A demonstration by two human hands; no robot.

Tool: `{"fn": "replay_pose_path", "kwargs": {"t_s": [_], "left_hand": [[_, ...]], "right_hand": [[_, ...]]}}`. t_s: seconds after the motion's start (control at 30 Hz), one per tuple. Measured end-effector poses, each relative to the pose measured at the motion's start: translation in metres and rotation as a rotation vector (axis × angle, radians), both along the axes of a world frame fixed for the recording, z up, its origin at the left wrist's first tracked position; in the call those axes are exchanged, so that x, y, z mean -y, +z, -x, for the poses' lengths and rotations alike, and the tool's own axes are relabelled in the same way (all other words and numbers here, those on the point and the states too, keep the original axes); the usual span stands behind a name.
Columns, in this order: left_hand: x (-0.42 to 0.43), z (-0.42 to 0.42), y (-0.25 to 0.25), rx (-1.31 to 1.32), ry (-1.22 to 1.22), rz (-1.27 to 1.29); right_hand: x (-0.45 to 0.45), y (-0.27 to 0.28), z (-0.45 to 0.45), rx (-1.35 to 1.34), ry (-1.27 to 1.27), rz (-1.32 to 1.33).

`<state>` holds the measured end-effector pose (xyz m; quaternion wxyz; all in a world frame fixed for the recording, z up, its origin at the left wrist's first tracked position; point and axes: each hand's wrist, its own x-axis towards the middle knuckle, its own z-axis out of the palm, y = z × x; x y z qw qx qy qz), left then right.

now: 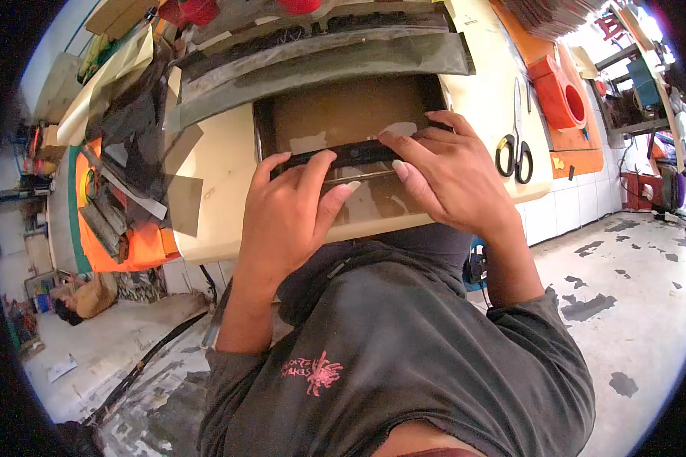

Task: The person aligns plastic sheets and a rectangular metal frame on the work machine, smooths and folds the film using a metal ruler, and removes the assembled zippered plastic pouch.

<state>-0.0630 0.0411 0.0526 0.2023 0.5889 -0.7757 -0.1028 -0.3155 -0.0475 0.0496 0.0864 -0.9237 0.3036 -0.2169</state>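
Observation:
A brown panel (pixel 343 110) with dark edges lies in front of me, and a black strip (pixel 351 154) runs along its near side. My left hand (pixel 286 217) grips the left part of this strip, fingertips on top and thumb on the near side. Toward the other end, my right hand (pixel 461 179) holds the strip between bent fingers and thumb. Below the strip a brown, shiny surface (pixel 385 199) shows at the table edge. What lies under my fingers is hidden.
Long grey strips (pixel 320 76) lie beyond the panel. Black-handled scissors (pixel 517 145) rest at right, near a red-orange holder (pixel 558 95) with a round hole. Dark sheets and offcuts (pixel 133 114) pile up at left on the cream table (pixel 213 221). Another person (pixel 91 297) is low on the floor at left.

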Motion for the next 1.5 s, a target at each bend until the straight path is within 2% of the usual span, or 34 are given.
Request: {"fn": "replay_pose_path", "kwargs": {"t_s": [0.33, 0.43, 0.5, 0.57, 0.63, 0.7, 0.77, 0.93, 1.17, 1.5], "left_hand": [[0.003, 0.003, 0.001, 0.048, 0.023, -0.066], [0.001, -0.001, -0.008, -0.022, 0.023, 0.01], [-0.002, -0.008, -0.016, -0.189, 0.011, 0.354], [-0.011, -0.02, -0.028, -0.39, 0.092, 0.465], [-0.02, -0.031, -0.04, -0.528, 0.204, 0.538], [-0.026, -0.036, -0.046, -0.555, 0.282, 0.491], [-0.03, -0.041, -0.053, -0.578, 0.362, 0.445], [-0.04, -0.042, -0.075, -0.68, 0.389, 0.291], [-0.044, -0.041, -0.086, -0.562, 0.474, 0.271], [-0.049, -0.042, -0.098, -0.611, 0.448, 0.305]], "right_hand": [[0.0, 0.004, 0.0, -0.067, -0.021, -0.065], [0.001, 0.001, 0.005, 0.01, -0.022, -0.034], [0.0, -0.001, 0.012, 0.334, -0.029, 0.012], [-0.002, -0.011, 0.025, 0.391, -0.068, 0.018], [-0.005, -0.027, 0.035, 0.671, -0.213, -0.029], [-0.009, -0.036, 0.039, 0.71, -0.294, -0.072], [-0.012, -0.043, 0.037, 0.843, -0.475, -0.295], [-0.008, -0.057, 0.041, 0.896, -0.505, -0.517], [-0.009, -0.06, 0.037, 0.778, -0.484, -0.406], [-0.009, -0.053, 0.038, 0.723, -0.505, -0.427]]}}
